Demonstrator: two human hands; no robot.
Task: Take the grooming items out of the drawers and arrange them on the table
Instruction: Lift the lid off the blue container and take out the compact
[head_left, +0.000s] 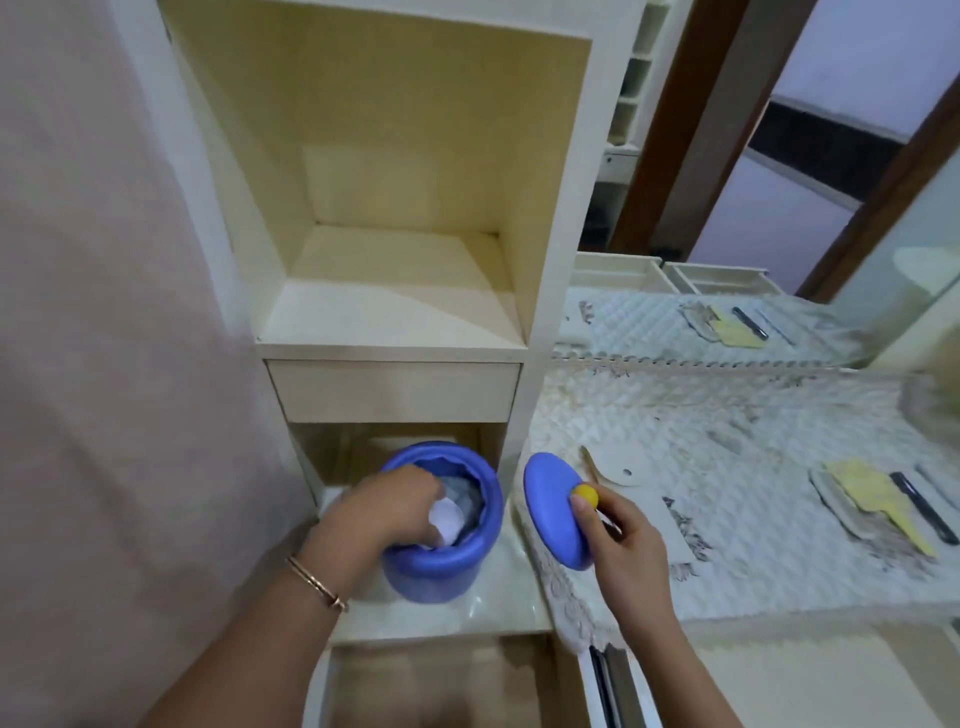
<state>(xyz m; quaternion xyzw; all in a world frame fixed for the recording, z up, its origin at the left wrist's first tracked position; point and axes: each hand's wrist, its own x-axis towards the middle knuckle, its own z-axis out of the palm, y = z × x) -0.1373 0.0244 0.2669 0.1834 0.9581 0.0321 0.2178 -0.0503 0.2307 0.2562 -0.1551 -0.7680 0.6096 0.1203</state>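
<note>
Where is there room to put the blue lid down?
The quilted table cover is bare between the cream mirror-shaped piece and the yellow comb. The upper shelf looks bare too. It's crowded on the ledge around the blue container, where the left hand reaches in.

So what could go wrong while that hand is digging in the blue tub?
The round blue plastic tub stands near the glossy ledge's front edge with the left hand inside gripping white stuff; a hard tug might tip it off. The right hand pinches the blue lid only by its small yellow knob, so it could slip.
</note>
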